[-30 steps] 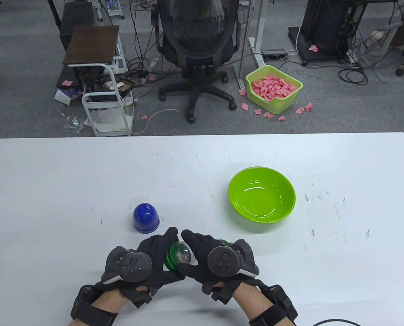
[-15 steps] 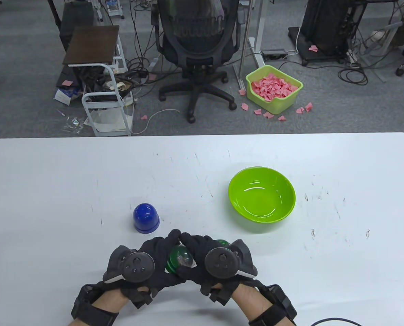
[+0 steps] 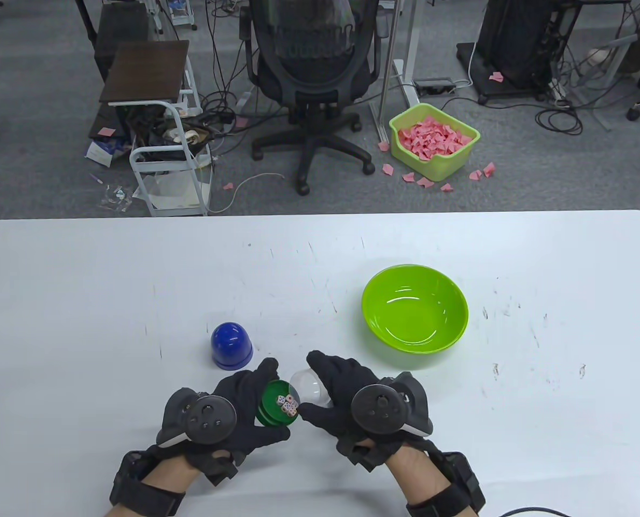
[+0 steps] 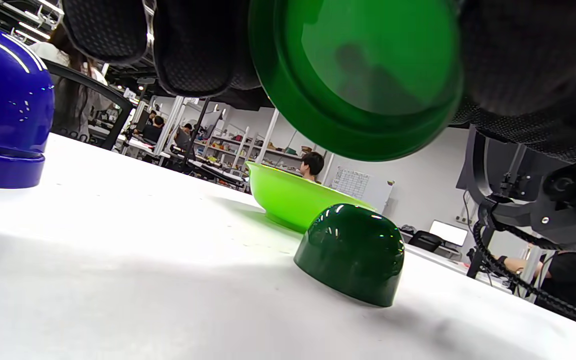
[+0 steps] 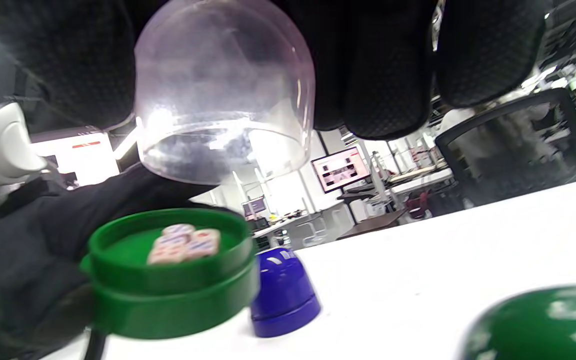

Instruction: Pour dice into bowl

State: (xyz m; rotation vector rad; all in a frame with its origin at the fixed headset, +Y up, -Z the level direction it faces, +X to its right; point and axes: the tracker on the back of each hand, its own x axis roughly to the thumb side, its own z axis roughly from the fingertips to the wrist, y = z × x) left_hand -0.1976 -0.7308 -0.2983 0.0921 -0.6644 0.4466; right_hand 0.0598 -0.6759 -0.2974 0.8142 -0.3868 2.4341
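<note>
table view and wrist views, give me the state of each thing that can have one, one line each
green base: uncovered, held off the table by the left hand
dice: lying in the green base
clear dome: lifted off the base, gripped by the right hand
green bowl: upright, nothing in it
blue dice cup: closed, standing on the table
dark green dome: resting mouth down on the table

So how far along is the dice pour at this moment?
Done: the clear dome is off the green base and held by the right hand, and a dark green cover lies on the table. In hand: the left hand holds the base with the dice exposed. Left: tipping them into the empty green bowl.
</note>
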